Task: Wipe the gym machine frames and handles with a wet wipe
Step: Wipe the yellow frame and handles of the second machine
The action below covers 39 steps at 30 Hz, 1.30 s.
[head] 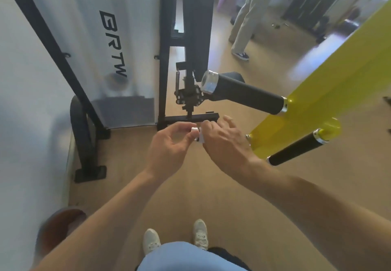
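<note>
A yellow machine arm (pixel 330 84) slants across the right side. Two black handles with silver caps stick out of it: an upper handle (pixel 243 94) and a lower handle (pixel 296 150). Both my hands meet in front of me, below the upper handle. My left hand (pixel 169 145) and my right hand (pixel 224 141) pinch a small white wipe (pixel 197 135) between their fingertips. Most of the wipe is hidden by the fingers. Neither hand touches the machine.
A black machine frame (pixel 165 59) with a white shroud (pixel 101 37) stands ahead on the left, its black foot (pixel 84 139) on the wooden floor. A black padded seat (pixel 197 27) rises behind. Another person's legs (pixel 243 27) stand at the back right. A brown round object (pixel 59 224) sits low left.
</note>
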### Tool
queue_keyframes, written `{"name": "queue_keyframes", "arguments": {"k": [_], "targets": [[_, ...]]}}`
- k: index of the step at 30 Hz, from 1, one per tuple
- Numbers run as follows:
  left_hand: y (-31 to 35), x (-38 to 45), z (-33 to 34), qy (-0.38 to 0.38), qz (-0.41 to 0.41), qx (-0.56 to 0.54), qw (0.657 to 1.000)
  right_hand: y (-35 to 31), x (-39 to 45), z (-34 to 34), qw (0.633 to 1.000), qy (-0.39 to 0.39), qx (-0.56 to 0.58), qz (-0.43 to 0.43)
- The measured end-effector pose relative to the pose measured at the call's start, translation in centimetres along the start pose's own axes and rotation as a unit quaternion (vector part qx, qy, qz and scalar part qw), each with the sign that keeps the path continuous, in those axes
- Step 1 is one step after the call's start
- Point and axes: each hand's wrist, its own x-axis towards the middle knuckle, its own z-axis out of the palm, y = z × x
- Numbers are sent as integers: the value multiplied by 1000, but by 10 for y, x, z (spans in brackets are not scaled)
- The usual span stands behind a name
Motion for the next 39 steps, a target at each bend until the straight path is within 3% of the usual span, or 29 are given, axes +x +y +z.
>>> {"name": "queue_keyframes", "arguments": {"k": [2, 5, 9, 11, 16, 20, 24, 29, 35, 39], "targets": [[-2, 0, 2, -7, -8, 9, 1000, 12, -9, -12, 989, -86, -110, 48], [1, -6, 8, 3, -15, 3, 1000, 27, -18, -24, 974, -114, -178, 75], [7, -12, 11, 22, -6, 2, 1000, 14, 1, -10, 997, -69, -8, -35], [7, -12, 11, 31, -7, -3, 999, 7, 4, -10, 996, -60, 58, -40], [1, -19, 20, 56, -16, 4, 998, 30, -13, -21, 992, -126, -4, 16], [0, -25, 25, 79, -9, 3, 997, 31, -23, -27, 988, -123, -86, -19], [3, -25, 24, 84, -19, 7, 996, 26, -31, -33, 991, -133, -7, -2], [6, -23, 17, 84, -20, 6, 996, 21, -21, -26, 984, -54, 151, -81], [3, -24, 14, 76, -37, -1, 996, 18, -24, -20, 969, -111, 219, -32], [3, -24, 16, 77, -37, -1, 996, 34, -15, -7, 973, -134, 185, -31]]}}
